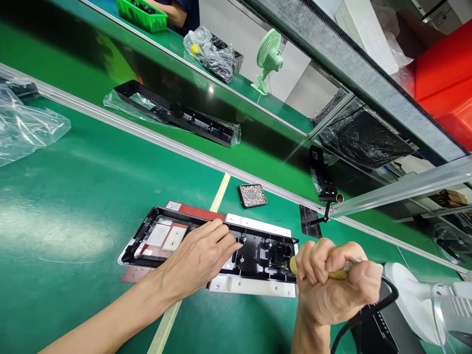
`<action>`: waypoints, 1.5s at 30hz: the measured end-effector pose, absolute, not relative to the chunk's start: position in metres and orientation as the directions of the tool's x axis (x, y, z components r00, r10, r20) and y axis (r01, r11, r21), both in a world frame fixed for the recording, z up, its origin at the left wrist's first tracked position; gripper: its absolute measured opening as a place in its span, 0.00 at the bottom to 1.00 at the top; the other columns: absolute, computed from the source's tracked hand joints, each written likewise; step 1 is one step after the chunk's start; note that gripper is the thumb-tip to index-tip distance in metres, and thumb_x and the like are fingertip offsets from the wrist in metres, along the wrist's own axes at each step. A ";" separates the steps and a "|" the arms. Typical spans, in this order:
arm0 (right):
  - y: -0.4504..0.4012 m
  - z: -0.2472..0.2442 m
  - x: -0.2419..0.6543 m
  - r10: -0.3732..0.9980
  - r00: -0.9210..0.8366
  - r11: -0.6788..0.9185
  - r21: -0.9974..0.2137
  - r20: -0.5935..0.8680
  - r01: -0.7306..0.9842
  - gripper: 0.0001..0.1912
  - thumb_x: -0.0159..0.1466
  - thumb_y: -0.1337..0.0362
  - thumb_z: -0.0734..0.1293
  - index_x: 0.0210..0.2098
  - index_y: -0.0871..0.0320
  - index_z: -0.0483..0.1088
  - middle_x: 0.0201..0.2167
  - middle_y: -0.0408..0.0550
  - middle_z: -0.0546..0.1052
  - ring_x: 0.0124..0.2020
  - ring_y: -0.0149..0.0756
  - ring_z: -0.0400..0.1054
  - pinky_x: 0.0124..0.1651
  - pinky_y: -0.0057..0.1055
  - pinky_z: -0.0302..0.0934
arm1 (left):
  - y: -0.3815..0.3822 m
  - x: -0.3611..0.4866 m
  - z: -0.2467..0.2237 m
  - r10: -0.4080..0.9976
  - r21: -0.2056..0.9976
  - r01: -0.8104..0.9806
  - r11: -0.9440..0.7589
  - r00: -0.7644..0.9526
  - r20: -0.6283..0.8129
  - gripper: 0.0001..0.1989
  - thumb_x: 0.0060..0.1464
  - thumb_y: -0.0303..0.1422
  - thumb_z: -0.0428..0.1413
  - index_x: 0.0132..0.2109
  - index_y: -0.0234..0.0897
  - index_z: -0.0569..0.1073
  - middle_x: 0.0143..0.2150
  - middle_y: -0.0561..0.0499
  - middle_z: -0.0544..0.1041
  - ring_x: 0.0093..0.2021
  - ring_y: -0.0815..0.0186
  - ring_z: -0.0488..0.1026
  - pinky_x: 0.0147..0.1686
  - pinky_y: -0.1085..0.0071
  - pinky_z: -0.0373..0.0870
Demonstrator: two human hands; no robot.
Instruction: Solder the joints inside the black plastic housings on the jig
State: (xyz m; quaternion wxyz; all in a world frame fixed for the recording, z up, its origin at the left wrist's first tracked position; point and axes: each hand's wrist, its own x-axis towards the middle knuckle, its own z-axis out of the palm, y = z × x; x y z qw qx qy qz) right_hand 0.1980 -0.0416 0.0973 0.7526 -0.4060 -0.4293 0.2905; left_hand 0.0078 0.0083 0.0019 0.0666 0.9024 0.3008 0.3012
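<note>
A long black plastic housing [254,253] lies open side up in a fixture with white blocks [254,286] and a reddish base. My left hand [201,248] rests over its middle, fingers bent and fingertips at the inner surface; whether they pinch something small is hidden. My right hand [337,275] is wrapped round the yellow handle [294,265] of a corded tool, held at the housing's right end. A black cable loops down from that hand. The tool's tip is hard to make out among the black parts.
Behind the housing sits a small black tray [252,195] of tiny metal pieces. Another black housing [177,114] lies on plastic film beyond a metal rail. A white device [413,300] stands at right. Farther back are a green fan [269,56], a green basket [142,15] and a person's arm.
</note>
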 end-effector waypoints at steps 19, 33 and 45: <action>-0.043 0.096 0.199 0.789 0.494 0.479 -0.870 0.367 -0.120 0.20 0.65 0.54 0.58 0.19 0.55 0.61 0.11 0.34 0.54 0.10 0.25 0.43 0.09 0.22 0.46 | 0.008 0.008 0.003 0.579 0.294 0.502 -0.813 0.647 0.497 0.12 0.68 0.29 0.50 0.34 0.35 0.72 0.29 0.52 0.68 0.32 0.63 0.61 0.39 0.62 0.66; -0.040 0.098 0.196 0.780 0.519 0.467 -0.877 0.350 -0.110 0.21 0.64 0.52 0.61 0.18 0.55 0.62 0.10 0.34 0.55 0.10 0.25 0.44 0.09 0.22 0.45 | 0.009 0.008 0.002 0.588 0.308 0.504 -0.807 0.642 0.492 0.13 0.68 0.30 0.50 0.33 0.35 0.72 0.29 0.52 0.67 0.32 0.63 0.61 0.39 0.63 0.65; -0.040 0.097 0.198 0.788 0.464 0.499 -0.861 0.404 -0.098 0.21 0.65 0.53 0.59 0.19 0.56 0.62 0.11 0.34 0.55 0.10 0.24 0.44 0.10 0.22 0.46 | 0.009 0.008 0.001 0.606 0.322 0.515 -0.795 0.649 0.459 0.14 0.69 0.31 0.48 0.34 0.35 0.72 0.30 0.51 0.68 0.33 0.63 0.62 0.38 0.63 0.65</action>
